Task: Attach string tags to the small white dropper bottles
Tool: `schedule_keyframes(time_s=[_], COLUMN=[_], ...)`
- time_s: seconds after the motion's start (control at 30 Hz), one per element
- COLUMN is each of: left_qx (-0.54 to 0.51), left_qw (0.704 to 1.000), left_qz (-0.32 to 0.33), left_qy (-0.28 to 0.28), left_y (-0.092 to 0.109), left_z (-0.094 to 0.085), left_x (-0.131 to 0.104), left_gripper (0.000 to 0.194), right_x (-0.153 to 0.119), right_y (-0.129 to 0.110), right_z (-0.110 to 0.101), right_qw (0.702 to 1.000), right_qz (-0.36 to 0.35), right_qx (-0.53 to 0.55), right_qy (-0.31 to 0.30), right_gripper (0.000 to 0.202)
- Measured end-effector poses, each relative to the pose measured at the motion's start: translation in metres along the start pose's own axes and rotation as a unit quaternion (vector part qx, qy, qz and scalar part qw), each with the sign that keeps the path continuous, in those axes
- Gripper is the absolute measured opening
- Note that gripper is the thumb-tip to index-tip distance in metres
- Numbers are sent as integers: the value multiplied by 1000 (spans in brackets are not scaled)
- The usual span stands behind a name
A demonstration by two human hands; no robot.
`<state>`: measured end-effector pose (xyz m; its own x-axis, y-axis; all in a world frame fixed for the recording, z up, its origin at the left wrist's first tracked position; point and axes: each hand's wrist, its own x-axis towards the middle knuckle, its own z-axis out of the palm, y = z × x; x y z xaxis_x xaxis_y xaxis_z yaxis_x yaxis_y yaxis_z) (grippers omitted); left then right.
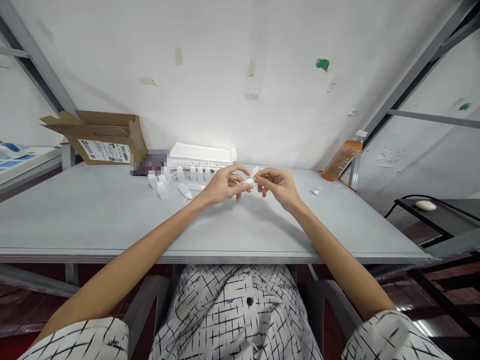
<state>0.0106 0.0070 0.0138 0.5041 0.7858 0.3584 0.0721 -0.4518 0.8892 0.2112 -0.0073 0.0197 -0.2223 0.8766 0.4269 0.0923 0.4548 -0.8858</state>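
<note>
A: What is the left hand (225,184) doing?

B: It is gripping a small white plastic piece (248,182) between its thumb and fingers, while the forefinger is arching above.

A: And the right hand (280,187)?

B: Its thumb and forefinger are coming together at the end of the piece facing it. I cannot tell whether they are gripping anything; the spot is too small to read.

A: So where is the piece sitting?

B: It is resting at the left hand's fingertips, just beside the right hand's, and both hands are hovering over the grey tabletop (240,230).

A: What is lying left of the left hand?

B: Several white bottle-shaped pieces (193,173) are standing in a row just beyond it, in front of a white layered stack (202,152). Others, such as a loose white container (162,190), are scattering farther left. Well apart, beyond those, a cardboard box (107,145) is gaping open.

A: And right of the right hand?

B: A tiny white scrap (315,192) is lying near it. Farther out and beyond, a bottle of orange liquid (342,160) is standing, white cap on.
</note>
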Motion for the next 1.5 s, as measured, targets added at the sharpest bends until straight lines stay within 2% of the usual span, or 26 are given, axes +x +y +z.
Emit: schedule_keyframes(time_s=[0.07,0.1,0.17,0.23,0.37,0.47,0.53,0.67,0.87,1.1,1.3,1.5], left_qx=[67,113,216,276,255,228,204,108,101,135,153,179], left_qw=[997,991,961,921,881,864,866,900,920,912,908,882], left_qz=[14,29,73,109,131,134,122,68,53,53,65,83], left_qy=[26,59,159,252,377,428,439,416,375,384,384,429], left_y=[-1,-3,-5,-7,-3,0,-3,-16,-25,-23,-25,-21], left_z=[-1,-2,-6,-13,-35,-50,-56,-57,-49,-50,-53,-55], left_x=[2,3,5,7,7,6,8,14,16,15,15,14], left_gripper=[33,30,26,30,45,47,46,48,47,49,48,47], right_x=[3,6,12,20,41,59,70,82,85,76,74,79], right_y=[-1,-1,-3,-5,-2,9,17,27,24,11,11,7], right_z=[0,-1,-3,-3,7,22,33,51,62,75,92,105], right_qw=[1000,1000,998,994,977,943,916,879,878,860,857,853], right_qz=[-7,-9,-11,-13,-36,-47,-47,-32,-22,-53,-68,-62], right_qx=[-9,-18,-48,-94,-207,-330,-398,-473,-475,-500,-502,-513], right_qy=[13,21,40,53,39,-1,-27,-47,-54,-84,-90,-75], right_gripper=[25,23,19,16,11,10,13,20,21,22,24,27])
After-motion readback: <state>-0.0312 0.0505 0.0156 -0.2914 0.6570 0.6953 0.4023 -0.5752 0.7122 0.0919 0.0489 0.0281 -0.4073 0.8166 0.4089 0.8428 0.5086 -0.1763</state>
